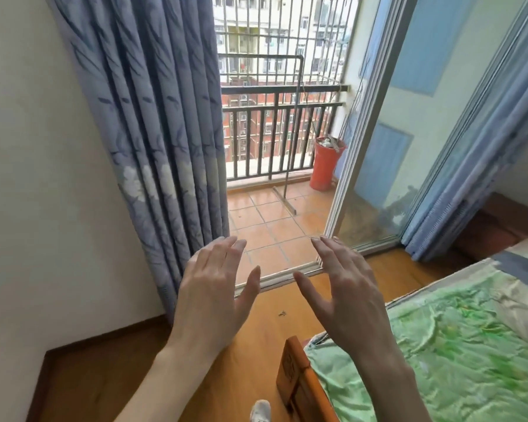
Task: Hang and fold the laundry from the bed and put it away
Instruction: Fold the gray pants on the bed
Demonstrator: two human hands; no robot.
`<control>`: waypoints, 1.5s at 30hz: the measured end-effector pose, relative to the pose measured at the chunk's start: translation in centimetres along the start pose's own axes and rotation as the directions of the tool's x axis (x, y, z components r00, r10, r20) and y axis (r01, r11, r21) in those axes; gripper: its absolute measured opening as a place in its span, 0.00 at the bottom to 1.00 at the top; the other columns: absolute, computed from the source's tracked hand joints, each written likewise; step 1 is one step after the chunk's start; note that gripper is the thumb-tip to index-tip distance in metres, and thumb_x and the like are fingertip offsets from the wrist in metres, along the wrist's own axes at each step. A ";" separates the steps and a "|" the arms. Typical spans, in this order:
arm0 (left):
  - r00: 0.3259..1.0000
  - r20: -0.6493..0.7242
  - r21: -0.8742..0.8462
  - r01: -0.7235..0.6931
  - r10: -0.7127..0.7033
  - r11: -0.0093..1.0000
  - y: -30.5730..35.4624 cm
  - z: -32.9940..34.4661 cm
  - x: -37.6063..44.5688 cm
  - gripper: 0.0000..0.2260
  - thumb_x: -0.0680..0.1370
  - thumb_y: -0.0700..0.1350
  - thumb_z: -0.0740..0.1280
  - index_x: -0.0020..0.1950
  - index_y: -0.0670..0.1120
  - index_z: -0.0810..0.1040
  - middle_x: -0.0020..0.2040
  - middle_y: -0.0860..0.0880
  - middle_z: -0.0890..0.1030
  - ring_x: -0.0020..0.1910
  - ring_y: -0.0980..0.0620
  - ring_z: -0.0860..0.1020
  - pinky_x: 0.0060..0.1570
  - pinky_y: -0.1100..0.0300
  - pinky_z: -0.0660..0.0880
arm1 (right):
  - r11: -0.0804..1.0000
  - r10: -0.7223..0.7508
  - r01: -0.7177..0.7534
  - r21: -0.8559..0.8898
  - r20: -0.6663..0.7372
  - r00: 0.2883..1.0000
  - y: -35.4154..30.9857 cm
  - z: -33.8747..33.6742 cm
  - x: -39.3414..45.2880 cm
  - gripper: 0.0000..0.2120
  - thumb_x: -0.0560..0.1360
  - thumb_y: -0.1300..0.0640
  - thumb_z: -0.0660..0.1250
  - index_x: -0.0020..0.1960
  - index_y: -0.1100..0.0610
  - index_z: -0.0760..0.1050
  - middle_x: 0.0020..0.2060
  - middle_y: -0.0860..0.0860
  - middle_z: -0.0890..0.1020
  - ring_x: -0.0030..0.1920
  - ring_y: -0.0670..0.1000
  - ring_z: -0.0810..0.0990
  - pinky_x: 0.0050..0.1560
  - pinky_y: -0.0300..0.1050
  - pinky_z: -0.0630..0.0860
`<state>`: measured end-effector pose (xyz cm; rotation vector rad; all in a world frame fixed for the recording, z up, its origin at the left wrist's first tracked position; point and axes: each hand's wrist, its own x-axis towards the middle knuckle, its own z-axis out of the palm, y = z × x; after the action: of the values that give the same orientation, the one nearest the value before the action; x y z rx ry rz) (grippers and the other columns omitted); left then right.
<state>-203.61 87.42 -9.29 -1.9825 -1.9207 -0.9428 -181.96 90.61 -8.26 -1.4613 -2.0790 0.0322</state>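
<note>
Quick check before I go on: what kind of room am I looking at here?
Most likely a bedroom in a flat, opening onto a balcony. A bed with a green cover sits at right, a blue curtain hangs by the open sliding door, and a drying rack stands outside.

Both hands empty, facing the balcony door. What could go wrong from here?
1. Both the left hand and the right hand are open and hold nothing; no loose garment shows on the green bed cover, so the laundry may be missed.
2. The raised door track lies just ahead: a possible trip on the way to the drying rack.
3. A small bit of debris on the wooden floor could be stepped on.
</note>
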 end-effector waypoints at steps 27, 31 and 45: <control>0.935 0.121 -0.220 -0.302 0.333 0.928 -0.1 30.2 38.1 0.23 0.83 0.56 0.63 0.73 0.45 0.77 0.71 0.46 0.78 0.72 0.45 0.73 0.70 0.48 0.69 | 0.918 0.364 -0.381 -0.106 -0.149 0.919 21.5 11.3 31.1 0.34 0.82 0.31 0.55 0.80 0.50 0.67 0.78 0.50 0.70 0.81 0.49 0.62 0.80 0.56 0.62; 0.897 0.111 -0.306 -0.379 0.428 0.873 2.1 35.4 44.2 0.23 0.83 0.57 0.63 0.74 0.45 0.76 0.72 0.46 0.78 0.72 0.46 0.73 0.71 0.51 0.67 | 0.863 0.442 -0.476 -0.170 -0.204 0.874 25.5 11.9 34.4 0.34 0.83 0.30 0.52 0.80 0.50 0.67 0.79 0.49 0.69 0.81 0.49 0.61 0.81 0.54 0.60; 0.720 -0.008 -0.562 -0.577 0.694 0.593 10.9 50.3 62.4 0.23 0.85 0.57 0.60 0.73 0.43 0.77 0.70 0.45 0.79 0.72 0.44 0.74 0.72 0.48 0.70 | 0.621 0.603 -0.745 -0.244 -0.459 0.652 36.1 11.5 46.5 0.31 0.83 0.36 0.57 0.79 0.53 0.69 0.77 0.49 0.72 0.78 0.49 0.67 0.79 0.51 0.64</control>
<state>-182.61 165.55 -8.76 -2.8957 -0.8429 -1.1340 -166.99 148.67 -9.31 -2.2819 -1.1686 -0.3600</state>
